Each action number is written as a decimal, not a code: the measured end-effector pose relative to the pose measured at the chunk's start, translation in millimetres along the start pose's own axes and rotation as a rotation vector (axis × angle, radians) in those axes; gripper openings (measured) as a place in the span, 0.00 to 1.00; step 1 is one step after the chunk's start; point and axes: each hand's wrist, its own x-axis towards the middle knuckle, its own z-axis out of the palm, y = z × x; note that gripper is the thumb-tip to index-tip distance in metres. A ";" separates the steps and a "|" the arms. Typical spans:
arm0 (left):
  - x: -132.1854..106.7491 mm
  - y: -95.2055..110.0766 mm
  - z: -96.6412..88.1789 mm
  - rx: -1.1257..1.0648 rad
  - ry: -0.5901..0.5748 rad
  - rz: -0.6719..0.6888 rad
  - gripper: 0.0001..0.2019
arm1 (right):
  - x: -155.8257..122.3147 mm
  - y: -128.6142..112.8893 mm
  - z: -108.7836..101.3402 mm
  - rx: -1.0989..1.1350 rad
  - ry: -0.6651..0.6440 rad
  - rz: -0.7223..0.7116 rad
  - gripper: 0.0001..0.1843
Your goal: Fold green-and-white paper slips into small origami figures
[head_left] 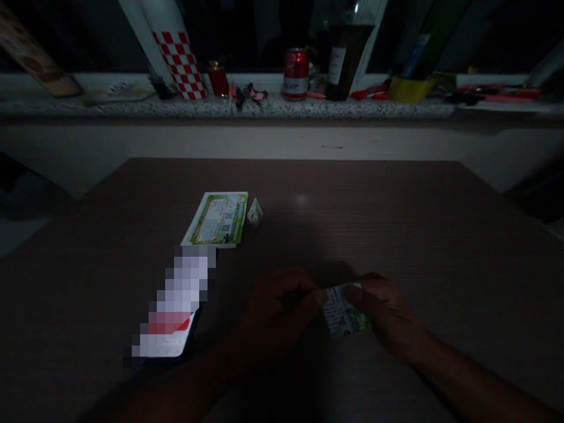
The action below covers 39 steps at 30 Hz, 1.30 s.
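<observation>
A small printed white-and-green packet or card (337,312) is held over the table between both hands. My left hand (284,302) pinches its upper left corner with thumb and index finger. On the other side, my right hand (392,314) grips the right part, its thumb lying across the face. Dim light makes it hard to tell whether the piece is paper or a sachet. Beyond my left hand lies a green-and-white printed booklet or stack of cards (215,218). A small patterned diamond-shaped piece (255,213) is just right of it.
Left of my hands lies a lit phone (170,346), its screen mostly blurred out. On the speckled windowsill (268,108) behind the brown table (396,200) stand a red can (295,73), a dark bottle (346,64), a red-and-white checkered container (180,64) and other small items.
</observation>
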 end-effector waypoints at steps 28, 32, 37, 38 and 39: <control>-0.6 -1.9 -1.3 0.070 0.228 0.045 0.08 | 5.5 -5.6 6.2 -0.348 0.189 -0.220 0.04; 0.9 -2.1 -1.2 0.132 0.199 0.066 0.07 | 2.0 0.0 2.8 -0.385 0.315 -0.259 0.05; 0.4 -5.4 1.3 0.184 0.198 -0.025 0.06 | 3.0 -3.5 -0.7 -0.528 0.434 -0.430 0.05; -0.5 -6.4 1.7 0.167 0.222 -0.032 0.08 | 4.0 -5.7 -1.2 -0.559 0.423 -0.465 0.05; -1.7 -7.5 1.8 0.145 0.248 -0.026 0.11 | 5.1 -8.1 -1.7 -0.582 0.405 -0.497 0.05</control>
